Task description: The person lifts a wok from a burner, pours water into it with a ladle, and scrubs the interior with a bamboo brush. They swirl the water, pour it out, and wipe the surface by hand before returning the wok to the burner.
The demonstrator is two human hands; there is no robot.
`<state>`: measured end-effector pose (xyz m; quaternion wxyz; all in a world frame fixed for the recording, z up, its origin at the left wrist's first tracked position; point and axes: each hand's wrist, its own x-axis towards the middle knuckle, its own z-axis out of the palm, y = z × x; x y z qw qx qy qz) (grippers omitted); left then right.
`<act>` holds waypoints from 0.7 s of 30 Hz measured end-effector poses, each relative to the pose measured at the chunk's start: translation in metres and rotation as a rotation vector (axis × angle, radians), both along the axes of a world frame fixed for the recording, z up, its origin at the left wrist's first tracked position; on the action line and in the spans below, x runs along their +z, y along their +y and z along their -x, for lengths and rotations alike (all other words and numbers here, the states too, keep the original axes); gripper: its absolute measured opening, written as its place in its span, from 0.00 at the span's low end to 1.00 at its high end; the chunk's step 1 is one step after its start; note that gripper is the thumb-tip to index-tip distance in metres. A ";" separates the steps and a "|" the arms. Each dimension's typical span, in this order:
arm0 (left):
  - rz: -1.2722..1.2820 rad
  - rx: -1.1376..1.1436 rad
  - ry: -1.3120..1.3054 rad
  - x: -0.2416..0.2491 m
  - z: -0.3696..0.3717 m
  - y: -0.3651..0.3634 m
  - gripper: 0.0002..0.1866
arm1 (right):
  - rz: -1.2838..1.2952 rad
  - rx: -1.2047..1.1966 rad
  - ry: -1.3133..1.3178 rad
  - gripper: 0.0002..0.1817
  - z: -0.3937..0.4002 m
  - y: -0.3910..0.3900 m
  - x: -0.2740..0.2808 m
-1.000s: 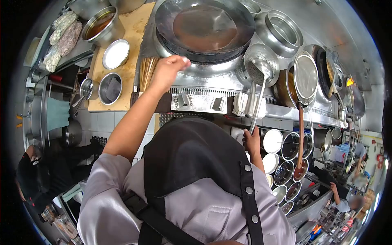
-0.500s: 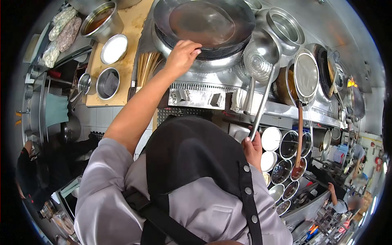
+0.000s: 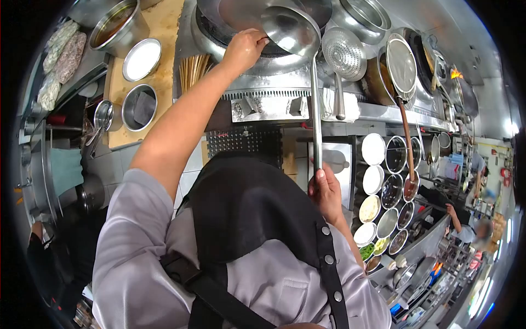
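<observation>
My left hand [image 3: 246,50] is closed at the near rim of a large dark wok [image 3: 233,15], which sits on the stove burner. The fingertips are partly hidden at the rim. Lower right, my right hand [image 3: 325,189] grips the end of a long-handled metal ladle [image 3: 291,32]. The ladle's bowl hangs over the wok's right part and hides some of it. Just right of the ladle, a perforated skimmer [image 3: 344,54] lies with its handle toward me.
Bamboo sticks [image 3: 193,72] stand left of the burner. A steel pot [image 3: 121,27] and bowls rest on the wooden board [image 3: 164,33]. At right are a wooden-handled strainer [image 3: 401,66] and several ingredient containers [image 3: 373,149]. Other people stand at both sides.
The ladle has swung left, from above the skimmer to over the wok, with my right hand shifting slightly left. My left hand stays at the wok's rim. The view has shifted.
</observation>
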<state>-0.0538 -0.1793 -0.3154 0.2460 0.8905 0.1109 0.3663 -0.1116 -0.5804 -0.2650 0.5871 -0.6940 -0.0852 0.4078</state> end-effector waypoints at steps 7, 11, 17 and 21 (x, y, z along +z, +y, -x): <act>-0.004 -0.037 0.025 0.000 0.000 0.005 0.11 | 0.001 -0.020 -0.061 0.21 0.038 0.019 -0.032; 0.092 -0.051 -0.006 -0.001 -0.001 0.008 0.11 | -0.119 -0.166 -0.001 0.20 0.043 0.026 -0.012; 0.120 -0.002 0.147 0.005 0.000 0.009 0.12 | -0.011 -0.010 -0.112 0.19 0.044 0.026 -0.024; 0.193 -0.048 0.019 -0.003 -0.001 0.010 0.12 | -0.086 -0.157 -0.075 0.17 0.045 0.029 -0.012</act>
